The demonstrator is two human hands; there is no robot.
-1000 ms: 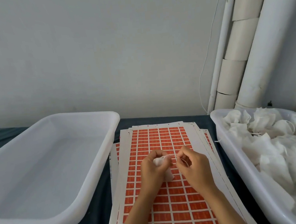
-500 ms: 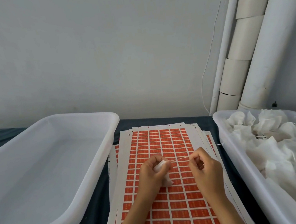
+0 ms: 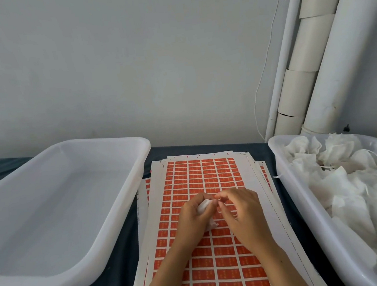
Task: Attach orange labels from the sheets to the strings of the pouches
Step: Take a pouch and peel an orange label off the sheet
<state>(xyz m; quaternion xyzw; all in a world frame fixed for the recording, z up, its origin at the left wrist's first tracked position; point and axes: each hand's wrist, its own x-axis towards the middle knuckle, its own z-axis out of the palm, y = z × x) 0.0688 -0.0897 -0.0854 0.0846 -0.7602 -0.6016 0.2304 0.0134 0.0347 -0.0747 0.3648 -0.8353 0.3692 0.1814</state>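
A stack of sheets of orange labels point(image 3: 200, 176) lies on the dark table between two tubs. My left hand point(image 3: 192, 221) grips a small white pouch point(image 3: 204, 207) over the middle of the top sheet. My right hand point(image 3: 241, 211) is right beside it, its fingertips curled and pinched together at the top of the pouch, where the string is; the string itself is too thin to make out. Both forearms come in from the bottom edge.
An empty white plastic tub point(image 3: 137, 153) stands on the left. A second white tub point(image 3: 286, 179) on the right holds a heap of white pouches point(image 3: 350, 186) with loose strings. White pipes and a thin cable run up the wall at the back right.
My right hand had drawn the string out to the right, away from the pouch. It has now come back left and meets my left hand at the pouch.
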